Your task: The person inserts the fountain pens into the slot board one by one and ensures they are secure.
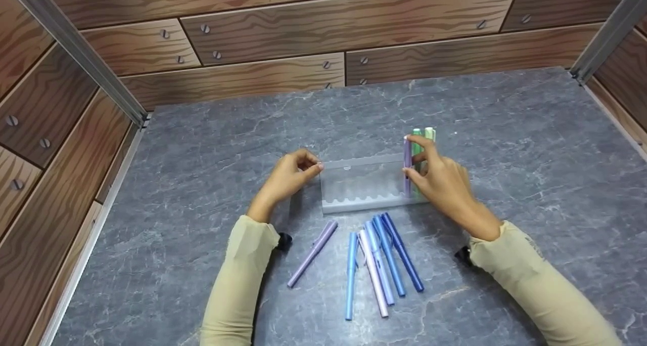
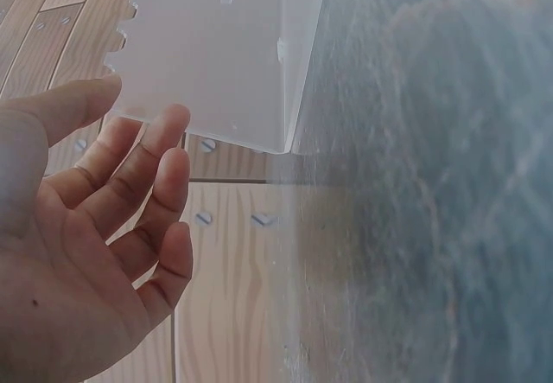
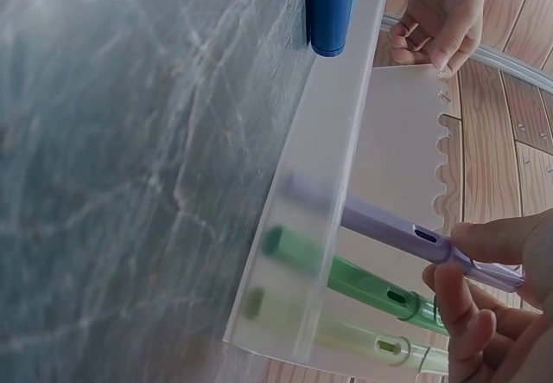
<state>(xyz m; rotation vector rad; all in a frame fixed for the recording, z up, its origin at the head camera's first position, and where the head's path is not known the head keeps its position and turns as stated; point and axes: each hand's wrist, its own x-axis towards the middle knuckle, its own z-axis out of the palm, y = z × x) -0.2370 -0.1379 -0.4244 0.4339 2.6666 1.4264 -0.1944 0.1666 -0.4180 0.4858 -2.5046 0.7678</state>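
A clear plastic pen stand (image 1: pixel 361 184) with a notched edge stands mid-table. My left hand (image 1: pixel 293 174) pinches its upper left corner with thumb and index; in the left wrist view the other fingers (image 2: pixel 173 171) are loosely bent beside the panel. With thumb and fingertips, my right hand (image 1: pixel 445 181) holds a purple pen (image 3: pixel 397 230) upright near the stand's right end, its lower end behind the clear front lip. Beside it a green pen (image 3: pixel 371 288) and a pale green pen (image 3: pixel 359 335) stand in the rack, partly hidden by the right hand in the head view.
In front of the stand, several blue and lilac pens lie side by side, among them a dark blue pen (image 1: pixel 403 252) and a light blue pen (image 1: pixel 351 275). Another purple pen (image 1: pixel 312 255) lies apart, nearer the left forearm. Wood-patterned walls (image 1: pixel 263 37) border the grey marbled table (image 1: pixel 202 133).
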